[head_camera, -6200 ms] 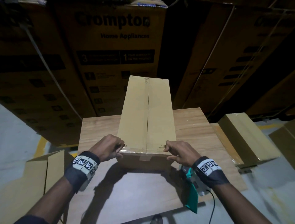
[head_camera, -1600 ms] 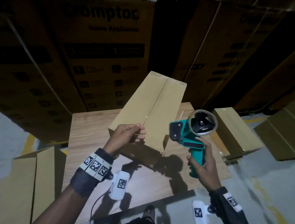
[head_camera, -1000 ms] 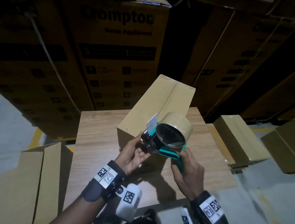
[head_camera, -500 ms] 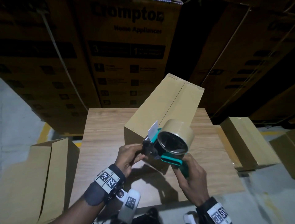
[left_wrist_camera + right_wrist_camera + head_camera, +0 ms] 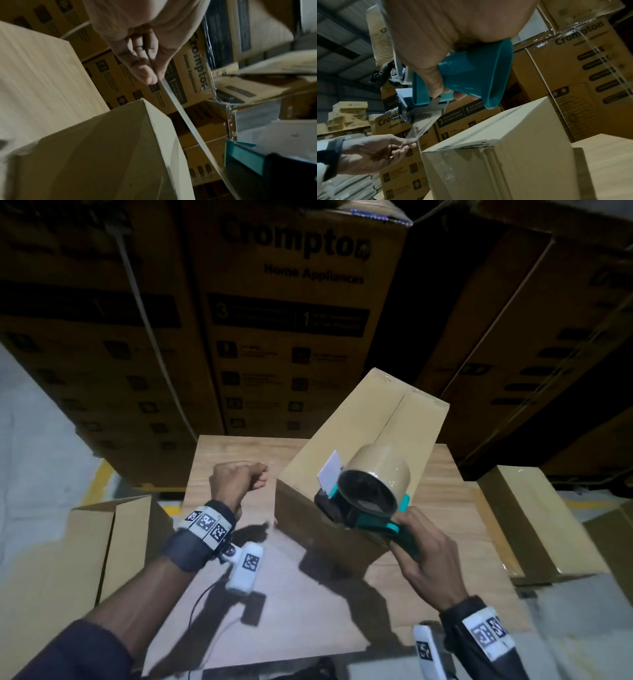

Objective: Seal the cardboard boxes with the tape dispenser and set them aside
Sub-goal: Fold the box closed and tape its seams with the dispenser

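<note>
A long plain cardboard box [image 5: 370, 446] lies askew on the wooden table [image 5: 226, 460], its near end [image 5: 471, 169] covered with clear tape. My right hand [image 5: 424, 556] grips the handle of the teal tape dispenser [image 5: 366, 501], held just above the box's near end. My left hand [image 5: 239, 481] pinches the free end of the clear tape strip [image 5: 181, 116] between thumb and fingertips, left of the box's near corner. The strip [image 5: 421, 127] stretches taut from the dispenser's roller down to that hand [image 5: 373, 152].
Tall stacks of printed appliance cartons [image 5: 291, 313] wall the far side of the table. A sealed box [image 5: 537, 518] lies on the floor to the right. An open box [image 5: 85, 546] stands at the left. More cartons [image 5: 347, 112] are piled far left.
My left hand has drawn the tape end out leftward, away from the dispenser it was touching half a second ago. The right hand keeps the dispenser over the box end.
</note>
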{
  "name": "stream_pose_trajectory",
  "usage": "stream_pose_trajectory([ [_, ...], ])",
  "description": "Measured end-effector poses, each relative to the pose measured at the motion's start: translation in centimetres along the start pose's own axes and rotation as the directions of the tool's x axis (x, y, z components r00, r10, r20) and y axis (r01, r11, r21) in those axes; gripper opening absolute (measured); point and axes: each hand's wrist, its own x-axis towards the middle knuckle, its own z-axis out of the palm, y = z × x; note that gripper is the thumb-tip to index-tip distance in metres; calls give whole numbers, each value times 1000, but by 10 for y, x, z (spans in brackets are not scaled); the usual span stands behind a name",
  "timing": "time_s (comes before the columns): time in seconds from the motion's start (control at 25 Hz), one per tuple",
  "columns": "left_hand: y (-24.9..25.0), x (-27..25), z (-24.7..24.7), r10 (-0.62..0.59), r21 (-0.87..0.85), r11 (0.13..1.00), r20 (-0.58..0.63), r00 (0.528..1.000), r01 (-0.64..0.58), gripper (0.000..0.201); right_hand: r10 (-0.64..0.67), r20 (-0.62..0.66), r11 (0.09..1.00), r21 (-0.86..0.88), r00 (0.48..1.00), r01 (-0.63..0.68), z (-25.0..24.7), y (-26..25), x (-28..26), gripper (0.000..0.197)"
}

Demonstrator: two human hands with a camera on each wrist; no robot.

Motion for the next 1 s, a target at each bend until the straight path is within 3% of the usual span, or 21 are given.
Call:
stream_pose_trajectory([
  [0.12,-14,9,-5,0,77,997,67,998,-5,13,6,42,1000,-22,999,-5,2,10,-9,63],
  [0.44,-27,14,4,76,53,996,-27,997,-75,19,35,61,999,-30,997,-34,23,13,-7,63],
  [1.0,-36,33,1,64,128,990,-15,998,-62,20,66,89,997,-53,994,-62,37,10,-1,60],
])
